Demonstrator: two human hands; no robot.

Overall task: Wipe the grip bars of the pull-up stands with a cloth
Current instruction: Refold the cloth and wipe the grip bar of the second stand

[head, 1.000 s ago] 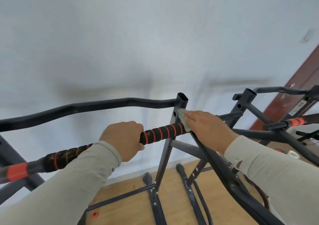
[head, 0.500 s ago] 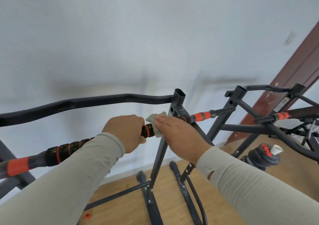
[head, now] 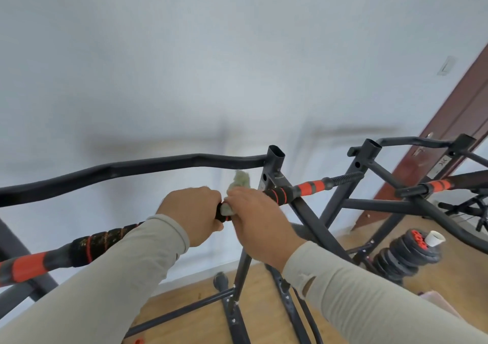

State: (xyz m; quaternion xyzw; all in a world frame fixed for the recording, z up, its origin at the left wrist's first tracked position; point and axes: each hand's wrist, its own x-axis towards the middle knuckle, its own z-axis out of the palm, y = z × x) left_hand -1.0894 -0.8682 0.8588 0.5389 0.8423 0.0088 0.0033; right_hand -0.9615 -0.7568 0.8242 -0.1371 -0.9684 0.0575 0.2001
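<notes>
Left hand [head: 192, 215] curled tight round the padded grip bar [head: 103, 240], knuckles up, just left of the cloth. Right hand [head: 257, 223] wrapped over the same bar with the pale green cloth [head: 239, 185] pinched beneath its fingers; a loose tuft of cloth sticking up above the knuckles, a smaller fold showing between the two hands. Hands almost touching, with only a sliver of black foam between them. To the right, bare red-ringed foam up to the dark upright post [head: 274, 164], whose open tube end sits just above. To the left, a long free run of padded bar down to an orange band near the frame edge. Above, a curved black top bar [head: 132, 168], apart from both hands. Beyond, a second stand [head: 369, 158] beside a brown door [head: 459, 121]; stacked weight plates [head: 404, 254] on the wooden floor [head: 200, 317] below.
</notes>
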